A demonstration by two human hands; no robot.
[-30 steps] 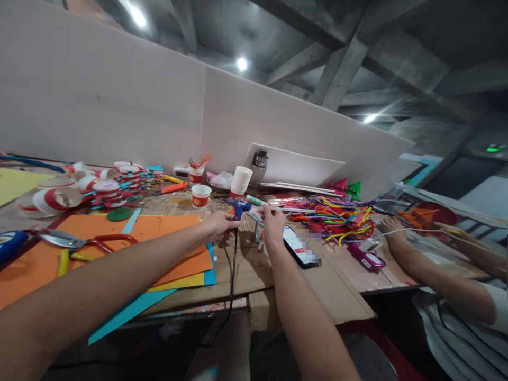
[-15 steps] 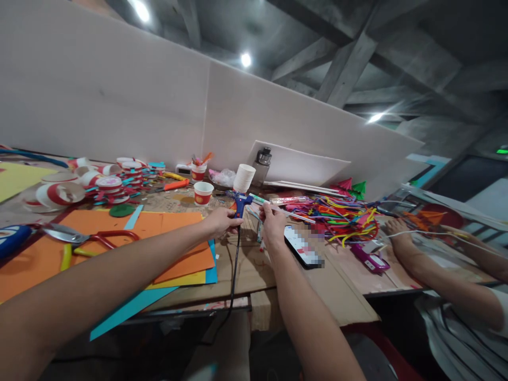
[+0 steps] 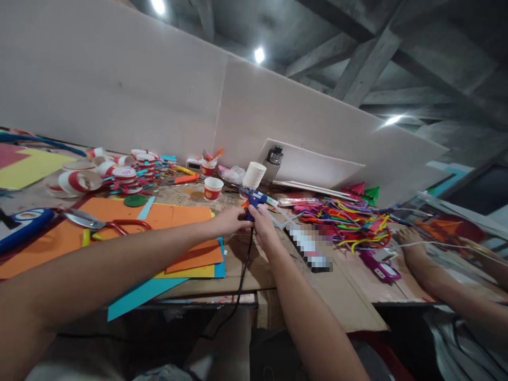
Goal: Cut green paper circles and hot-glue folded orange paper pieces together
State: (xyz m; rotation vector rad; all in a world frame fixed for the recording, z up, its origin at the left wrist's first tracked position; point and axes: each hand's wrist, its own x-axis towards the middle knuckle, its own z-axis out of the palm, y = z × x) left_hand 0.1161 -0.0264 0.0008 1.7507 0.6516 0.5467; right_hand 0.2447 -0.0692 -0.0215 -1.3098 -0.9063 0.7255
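A blue glue gun [image 3: 257, 198] is held upright over the table, its black cord [image 3: 246, 259] hanging down past the table edge. My left hand [image 3: 232, 221] is closed around the handle from the left. From the other side, my right hand [image 3: 263, 225] is also closed on the handle, and the fingers of both hands partly hide it. A pale stick with a green-marked end [image 3: 273, 202] shows at the right of the gun's body. Just behind the gun leans a stack of white paper cups [image 3: 254, 174], and a red-and-white paper cup [image 3: 213, 189] stands to its left.
Orange paper sheets [image 3: 159, 216] and red-handled scissors [image 3: 89, 219] lie at left, below several cut cup rings [image 3: 79, 181]. On the right are a phone [image 3: 307, 248], colourful pipe cleaners [image 3: 357, 219], a purple device [image 3: 380, 266] and another person's hand [image 3: 410, 241]. A dark bottle [image 3: 272, 165] stands behind.
My right hand has moved left from the pale stick onto the glue gun's handle. My left hand still grips the gun. The whole view has shifted slightly.
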